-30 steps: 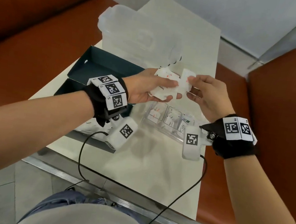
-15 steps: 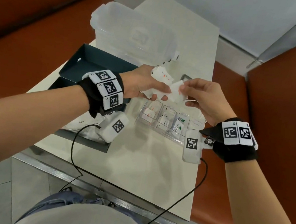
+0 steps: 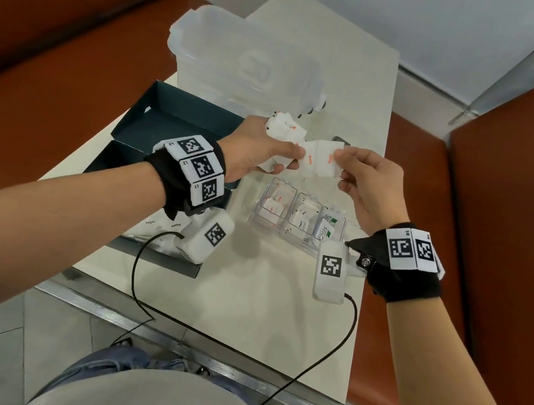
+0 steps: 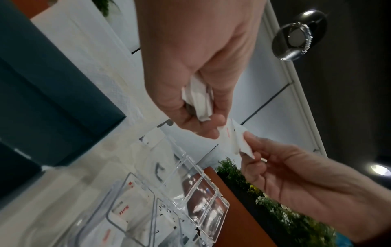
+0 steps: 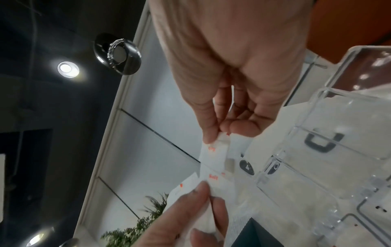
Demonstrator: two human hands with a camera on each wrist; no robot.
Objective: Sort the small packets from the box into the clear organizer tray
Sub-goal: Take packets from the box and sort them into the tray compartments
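The left hand (image 3: 259,152) clutches a bunch of white packets (image 3: 285,128), its grip curled round them; the right hand (image 3: 365,182) pinches the free end of a strip of joined packets (image 3: 318,161) with red print, which runs taut between the two hands above the clear organizer tray (image 3: 298,215) on the counter (image 3: 244,296); half a second ago the hands were closer and the strip shorter, so it has been drawn out, probably to tear one packet free, though the wrist views do not show a perforation; the tray's compartments already hold several packets; the dark box (image 3: 166,125) lies open to the left, with more packets in its near half; sorting looks well under way, not finished.
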